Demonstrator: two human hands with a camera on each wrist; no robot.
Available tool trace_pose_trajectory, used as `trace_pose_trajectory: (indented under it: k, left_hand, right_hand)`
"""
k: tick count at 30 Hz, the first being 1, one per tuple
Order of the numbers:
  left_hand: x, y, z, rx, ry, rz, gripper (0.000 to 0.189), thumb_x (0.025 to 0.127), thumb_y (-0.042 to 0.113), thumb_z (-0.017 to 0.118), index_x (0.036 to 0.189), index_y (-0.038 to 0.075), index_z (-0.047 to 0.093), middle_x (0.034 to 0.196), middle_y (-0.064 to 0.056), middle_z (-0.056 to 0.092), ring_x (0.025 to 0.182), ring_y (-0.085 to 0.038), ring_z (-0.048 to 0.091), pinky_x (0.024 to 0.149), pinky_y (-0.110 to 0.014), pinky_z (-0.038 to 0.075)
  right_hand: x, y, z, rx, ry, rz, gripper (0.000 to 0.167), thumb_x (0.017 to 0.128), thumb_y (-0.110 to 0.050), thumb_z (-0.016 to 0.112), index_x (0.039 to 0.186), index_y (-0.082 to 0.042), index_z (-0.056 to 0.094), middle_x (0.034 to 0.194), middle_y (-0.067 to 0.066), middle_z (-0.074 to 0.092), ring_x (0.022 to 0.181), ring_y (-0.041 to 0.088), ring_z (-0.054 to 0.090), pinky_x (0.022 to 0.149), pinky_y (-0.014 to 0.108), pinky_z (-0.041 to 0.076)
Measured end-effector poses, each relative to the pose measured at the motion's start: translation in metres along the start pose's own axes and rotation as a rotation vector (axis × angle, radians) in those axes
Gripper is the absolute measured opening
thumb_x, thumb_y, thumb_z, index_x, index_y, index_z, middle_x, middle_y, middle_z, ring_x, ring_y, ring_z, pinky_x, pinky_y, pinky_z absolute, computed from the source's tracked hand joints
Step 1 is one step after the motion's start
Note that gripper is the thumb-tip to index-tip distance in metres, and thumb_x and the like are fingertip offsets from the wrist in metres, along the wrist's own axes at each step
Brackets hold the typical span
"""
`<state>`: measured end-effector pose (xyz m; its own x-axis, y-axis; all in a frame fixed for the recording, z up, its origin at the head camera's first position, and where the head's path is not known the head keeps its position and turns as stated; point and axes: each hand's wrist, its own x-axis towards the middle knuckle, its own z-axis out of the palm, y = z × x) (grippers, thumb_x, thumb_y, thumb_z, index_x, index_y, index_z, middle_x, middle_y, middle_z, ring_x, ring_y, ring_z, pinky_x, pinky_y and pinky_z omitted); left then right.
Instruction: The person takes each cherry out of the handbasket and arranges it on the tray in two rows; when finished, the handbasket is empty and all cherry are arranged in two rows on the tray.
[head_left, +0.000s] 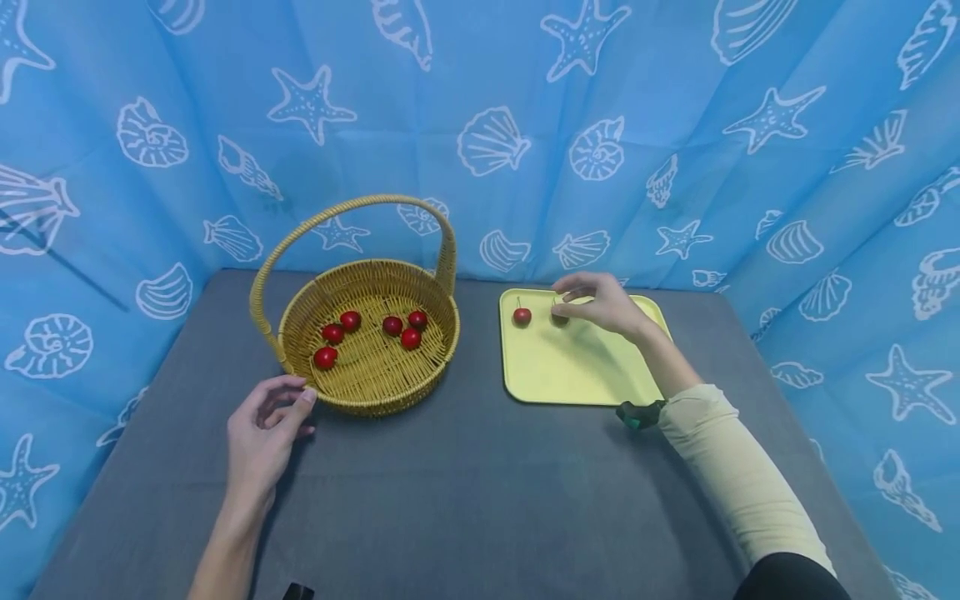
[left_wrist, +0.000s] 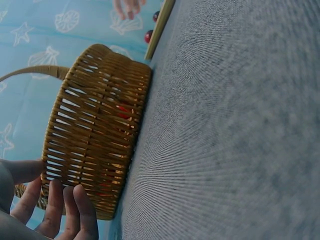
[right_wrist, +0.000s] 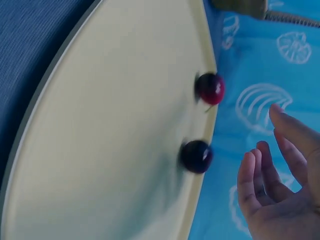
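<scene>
A round wicker basket (head_left: 390, 403) with a tall arched handle stands left of centre, holding several red cherries (head_left: 326, 358). My left hand (head_left: 262, 425) pinches its near-left rim; in the left wrist view the thumb is at the rim and the other fingers lie along the woven outer wall (left_wrist: 95, 120). On the right, a pale yellow tray (head_left: 570, 379) bears a red cherry with a stem (head_left: 522, 317) and a darker cherry (head_left: 559, 319). My right hand (head_left: 603, 308) hovers over the darker one, fingers loosely bent and apart from it in the right wrist view.
Grey cloth (head_left: 465, 500) covers the table. Behind and at both sides hangs a blue curtain (head_left: 420, 167) printed with white shells and starfish. The basket handle (head_left: 352, 202) arches high. A dark green wrist piece (head_left: 639, 415) hangs beneath the right wrist, near the tray's front edge.
</scene>
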<state>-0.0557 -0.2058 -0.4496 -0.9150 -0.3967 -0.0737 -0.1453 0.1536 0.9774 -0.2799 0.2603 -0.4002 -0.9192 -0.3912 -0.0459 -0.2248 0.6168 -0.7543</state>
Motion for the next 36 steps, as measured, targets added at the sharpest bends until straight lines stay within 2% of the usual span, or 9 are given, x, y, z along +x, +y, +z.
trace_pose_trajectory:
  k: [7, 11, 16, 18, 20, 23, 25, 27, 36]
  left_hand:
    - [0.0, 0.001, 0.001, 0.002, 0.009, -0.006, 0.037, 0.103, 0.026, 0.078, 0.134, 0.009, 0.067, 0.105, 0.009, 0.069, 0.085, -0.011, 0.076, 0.07, -0.026, 0.067]
    - [0.001, 0.001, 0.002, 0.011, 0.013, -0.008, 0.037, 0.103, 0.027, 0.078, 0.134, 0.01, 0.067, 0.105, 0.01, 0.068, 0.085, -0.011, 0.076, 0.071, -0.026, 0.067]
    - [0.001, 0.001, 0.002, 0.018, 0.014, -0.011, 0.037, 0.103, 0.028, 0.078, 0.135, 0.011, 0.067, 0.106, 0.01, 0.068, 0.085, -0.01, 0.076, 0.071, -0.026, 0.067]
    - [0.001, 0.001, 0.002, 0.015, 0.014, -0.01, 0.037, 0.103, 0.027, 0.078, 0.134, 0.01, 0.067, 0.106, 0.01, 0.068, 0.085, -0.011, 0.076, 0.071, -0.026, 0.068]
    - [0.001, 0.0, 0.002, 0.011, 0.015, -0.009, 0.037, 0.103, 0.026, 0.078, 0.134, 0.01, 0.068, 0.105, 0.01, 0.068, 0.085, -0.011, 0.076, 0.071, -0.026, 0.067]
    - [0.002, 0.0, 0.001, 0.004, 0.015, -0.014, 0.037, 0.102, 0.027, 0.079, 0.134, 0.011, 0.068, 0.105, 0.01, 0.069, 0.084, -0.011, 0.075, 0.07, -0.026, 0.067]
    - [0.002, -0.001, 0.001, 0.008, 0.016, -0.017, 0.037, 0.102, 0.027, 0.079, 0.134, 0.011, 0.068, 0.106, 0.01, 0.069, 0.085, -0.01, 0.076, 0.07, -0.026, 0.067]
    - [0.002, -0.001, 0.001, 0.009, 0.016, -0.02, 0.037, 0.102, 0.028, 0.078, 0.134, 0.011, 0.068, 0.106, 0.01, 0.069, 0.085, -0.011, 0.076, 0.071, -0.026, 0.067]
    - [0.001, -0.001, 0.002, 0.015, 0.015, 0.001, 0.037, 0.103, 0.026, 0.078, 0.134, 0.009, 0.067, 0.106, 0.01, 0.069, 0.085, -0.01, 0.076, 0.071, -0.025, 0.067]
  right_hand:
    - [0.004, -0.032, 0.01, 0.06, -0.031, -0.069, 0.042, 0.098, -0.02, 0.083, 0.135, -0.004, 0.071, 0.141, 0.024, 0.069, 0.127, 0.034, 0.069, 0.098, 0.026, 0.057]
    - [0.009, -0.055, 0.019, 0.09, -0.067, -0.122, 0.037, 0.097, -0.017, 0.083, 0.131, -0.007, 0.073, 0.134, 0.018, 0.073, 0.124, 0.033, 0.071, 0.085, 0.024, 0.059]
    - [0.018, -0.081, 0.033, 0.123, -0.124, -0.205, 0.034, 0.096, -0.014, 0.085, 0.128, -0.008, 0.074, 0.127, 0.012, 0.076, 0.119, 0.027, 0.073, 0.091, 0.027, 0.062]
    - [0.022, -0.091, 0.04, 0.139, -0.146, -0.233, 0.034, 0.095, -0.013, 0.085, 0.127, -0.009, 0.075, 0.124, 0.012, 0.076, 0.114, 0.024, 0.074, 0.085, 0.027, 0.063]
    - [0.028, -0.1, 0.048, 0.155, -0.174, -0.257, 0.034, 0.095, -0.013, 0.085, 0.127, -0.007, 0.075, 0.121, 0.015, 0.076, 0.108, 0.021, 0.074, 0.07, 0.027, 0.061]
    - [0.037, -0.113, 0.061, 0.194, -0.215, -0.306, 0.037, 0.095, -0.009, 0.084, 0.129, -0.002, 0.073, 0.122, 0.021, 0.075, 0.106, 0.019, 0.074, 0.074, 0.026, 0.064]
    - [0.043, -0.121, 0.07, 0.222, -0.245, -0.33, 0.038, 0.094, -0.007, 0.084, 0.13, 0.0, 0.072, 0.125, 0.022, 0.075, 0.107, 0.02, 0.074, 0.083, 0.029, 0.067]
    - [0.05, -0.129, 0.078, 0.245, -0.273, -0.352, 0.038, 0.093, -0.005, 0.084, 0.129, 0.001, 0.072, 0.126, 0.021, 0.075, 0.109, 0.021, 0.075, 0.102, 0.035, 0.065]
    - [0.082, -0.158, 0.106, 0.235, -0.37, -0.385, 0.035, 0.094, -0.005, 0.083, 0.128, -0.002, 0.073, 0.123, 0.014, 0.076, 0.106, 0.024, 0.076, 0.099, 0.034, 0.065]
